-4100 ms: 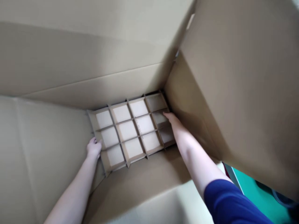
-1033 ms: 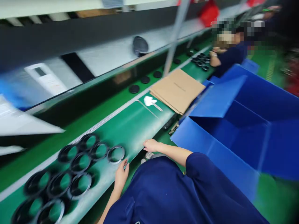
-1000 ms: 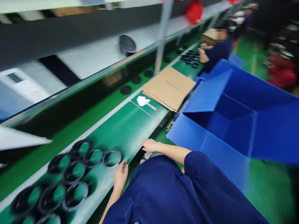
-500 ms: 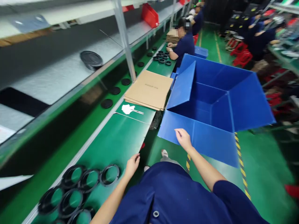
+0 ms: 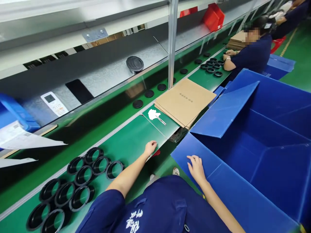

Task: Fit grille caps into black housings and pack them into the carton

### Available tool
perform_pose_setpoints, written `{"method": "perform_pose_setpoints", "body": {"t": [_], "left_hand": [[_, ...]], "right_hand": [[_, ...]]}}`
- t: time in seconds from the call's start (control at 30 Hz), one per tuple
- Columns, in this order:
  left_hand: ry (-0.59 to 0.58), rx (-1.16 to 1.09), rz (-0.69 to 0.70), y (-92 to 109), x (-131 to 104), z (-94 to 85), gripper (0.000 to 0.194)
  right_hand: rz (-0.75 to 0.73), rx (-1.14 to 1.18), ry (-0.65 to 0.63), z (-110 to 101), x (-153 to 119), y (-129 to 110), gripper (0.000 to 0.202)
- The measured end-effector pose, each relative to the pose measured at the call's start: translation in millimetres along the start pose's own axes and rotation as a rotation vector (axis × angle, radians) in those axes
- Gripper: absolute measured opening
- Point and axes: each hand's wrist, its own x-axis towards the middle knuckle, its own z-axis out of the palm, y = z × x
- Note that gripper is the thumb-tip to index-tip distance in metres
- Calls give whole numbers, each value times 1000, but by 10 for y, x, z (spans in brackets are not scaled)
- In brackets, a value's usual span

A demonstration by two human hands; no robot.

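Where bare, bench & flr grn.

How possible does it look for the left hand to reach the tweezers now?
Probably yes: the left hand is close to the tweezers, and only the flat green surface seems to lie between them.

A green worktop edged by a pale metal rail runs diagonally through a workshop, beneath a long white upper shelf and a silvery lower shelf backed by a dark panel. A metal post stands alongside. Light glints off the worktop; at upper right, a yellow line marks the glossy green floor near red seating.
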Motion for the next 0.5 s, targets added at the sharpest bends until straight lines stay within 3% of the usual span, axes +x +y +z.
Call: {"method": "perform_pose_setpoints", "body": {"t": [0.07,0.17,0.33,0.5], "left_hand": [[60,-111,-81,120,238,-57,19],[180,-302,-213,251,647,-304,28],[342,-612,-352,405,1455,-992,36],[418,-848,-381,571,2505,-1613,38]], "right_hand": [[-21,-22,-29,34,3,22,35],[-48,-39,-42,89,-32,52,34],[-23,-31,-4,198,-93,187,34],[72,-45,54,301,40,202,27]]}}
